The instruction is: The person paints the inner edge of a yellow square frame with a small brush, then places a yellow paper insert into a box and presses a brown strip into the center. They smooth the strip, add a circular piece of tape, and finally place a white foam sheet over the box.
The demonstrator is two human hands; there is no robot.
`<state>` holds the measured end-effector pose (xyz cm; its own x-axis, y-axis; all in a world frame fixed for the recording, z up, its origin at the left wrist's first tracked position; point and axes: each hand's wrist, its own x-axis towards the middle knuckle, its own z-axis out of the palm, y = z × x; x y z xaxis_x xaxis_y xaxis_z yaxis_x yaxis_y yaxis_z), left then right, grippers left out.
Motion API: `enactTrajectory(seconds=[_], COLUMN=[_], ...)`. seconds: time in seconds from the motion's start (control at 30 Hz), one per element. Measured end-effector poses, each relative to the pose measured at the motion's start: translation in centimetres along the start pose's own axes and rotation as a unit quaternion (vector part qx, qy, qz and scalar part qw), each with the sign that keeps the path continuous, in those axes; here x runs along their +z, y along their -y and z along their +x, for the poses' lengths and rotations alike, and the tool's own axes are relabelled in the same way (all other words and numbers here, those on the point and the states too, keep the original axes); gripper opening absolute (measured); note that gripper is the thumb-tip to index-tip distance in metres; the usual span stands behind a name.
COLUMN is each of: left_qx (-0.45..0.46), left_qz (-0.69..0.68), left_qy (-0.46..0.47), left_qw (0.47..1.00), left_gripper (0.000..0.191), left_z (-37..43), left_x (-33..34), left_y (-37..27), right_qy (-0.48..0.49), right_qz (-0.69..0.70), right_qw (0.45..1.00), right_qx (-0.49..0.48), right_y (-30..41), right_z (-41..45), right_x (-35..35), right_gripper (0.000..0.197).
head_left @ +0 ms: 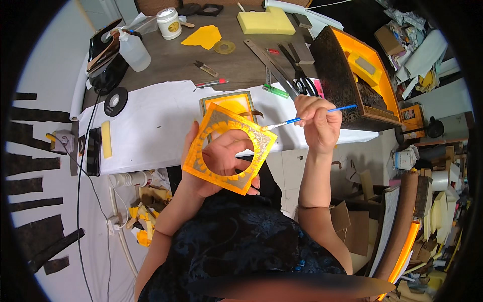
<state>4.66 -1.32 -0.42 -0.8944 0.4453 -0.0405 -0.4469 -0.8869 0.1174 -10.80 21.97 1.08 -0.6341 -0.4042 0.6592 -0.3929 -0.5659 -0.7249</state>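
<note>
My left hand (222,158) holds up a square board frame (207,122) with a round hole, its fingers seen through the hole and at the right edge. Yellow fabric wraps the frame's edges, and notched yellow tabs ring the hole on a grey-brown face. In my right hand (320,120) is a thin blue-handled paintbrush (292,120), its whitish bristles touching the frame's upper right part. Behind the frame, a square yellow-lined tray or frame (226,97) with a greenish border and a brown strap (252,113) lies on white paper, partly hidden.
White paper (151,124) covers the table's near part. Beyond are a steel ruler (269,64), black scissors (298,73), a green cutter (276,91), a squeeze bottle (135,51) and a white jar (168,24). A dark patterned box (339,79) with yellow lining stands right.
</note>
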Motion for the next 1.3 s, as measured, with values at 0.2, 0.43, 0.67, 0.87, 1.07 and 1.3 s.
enactTrajectory(seconds=[0.2,0.43,0.67,0.87,1.07,1.3], left_qx=[0.024,0.085,0.136,0.220,0.272,0.366], left_qz=[0.000,0.059,0.065,0.029,-0.030,-0.009], left_qy=[0.054,0.009,0.024,0.057,0.076,0.133], left_qw=[0.998,0.995,0.988,0.974,0.959,0.921], left_gripper=[0.109,0.111,0.116,0.105,0.103,0.104], left_z=[0.1,0.2,0.6,0.9,0.8,2.2], left_x=[-0.4,-0.1,-0.5,-0.3,-0.5,-0.5], left_y=[-0.1,0.0,-0.1,0.3,0.4,0.6], right_qy=[-0.025,-0.050,-0.146,-0.104,-0.076,-0.130], right_qz=[-0.017,-0.012,0.011,-0.160,-0.165,-0.171], right_qw=[0.999,0.998,0.988,0.977,0.982,0.976], right_qx=[-0.037,-0.038,-0.056,-0.092,-0.044,-0.028], right_y=[-0.4,-0.6,0.3,-0.3,-0.7,-1.8], right_z=[-0.1,-2.5,-4.0,-5.2,-6.7,-7.6], right_x=[0.7,2.8,4.4,6.4,8.1,10.4], right_gripper=[0.036,0.033,0.035,0.030,0.032,0.033])
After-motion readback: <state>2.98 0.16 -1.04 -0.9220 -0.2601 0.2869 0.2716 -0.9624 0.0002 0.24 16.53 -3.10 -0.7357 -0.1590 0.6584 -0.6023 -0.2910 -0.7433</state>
